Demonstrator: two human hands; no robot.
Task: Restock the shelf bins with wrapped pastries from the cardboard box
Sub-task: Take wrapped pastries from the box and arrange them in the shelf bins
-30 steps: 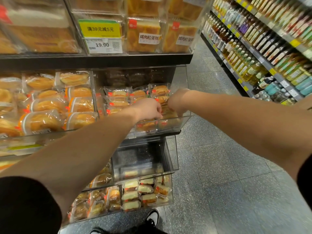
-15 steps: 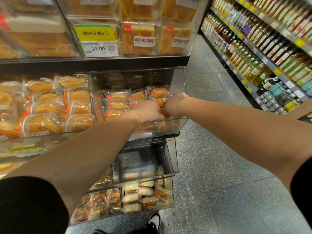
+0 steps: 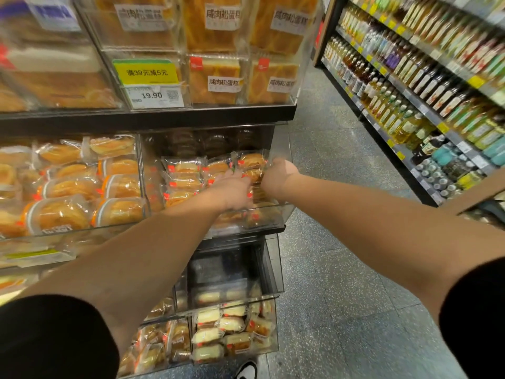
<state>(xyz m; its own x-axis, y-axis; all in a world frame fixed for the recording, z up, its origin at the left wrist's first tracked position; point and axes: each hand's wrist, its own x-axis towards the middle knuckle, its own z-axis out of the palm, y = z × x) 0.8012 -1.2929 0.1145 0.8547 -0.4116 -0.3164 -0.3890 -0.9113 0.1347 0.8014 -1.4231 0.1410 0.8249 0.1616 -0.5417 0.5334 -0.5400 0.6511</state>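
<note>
Head view: yellow tag (image 3: pixel 147 73) "满39元减5元", price label (image 3: pixel 156 96) "19.90".

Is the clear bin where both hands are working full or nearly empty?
Fairly full. The clear bin holds rows of wrapped pastries stacked close to its front wall, and both hands reach in among them.

Your left hand (image 3: pixel 233 191) reaches into the clear bin (image 3: pixel 276 212) with its fingertips buried among the wrapped pastries (image 3: pixel 183 168), so its grip cannot be read. At three o'clock of it, your right hand (image 3: pixel 277 177) shows only its back, fingers hidden behind a packet. Top-shelf loaves (image 3: pixel 54 86) at ten o'clock smear into blur. Bottles (image 3: pixel 426 86) at two o'clock are too blurred to read their labels. A shoe (image 3: pixel 247 370) at six o'clock is cut by the frame's bottom edge.
</note>
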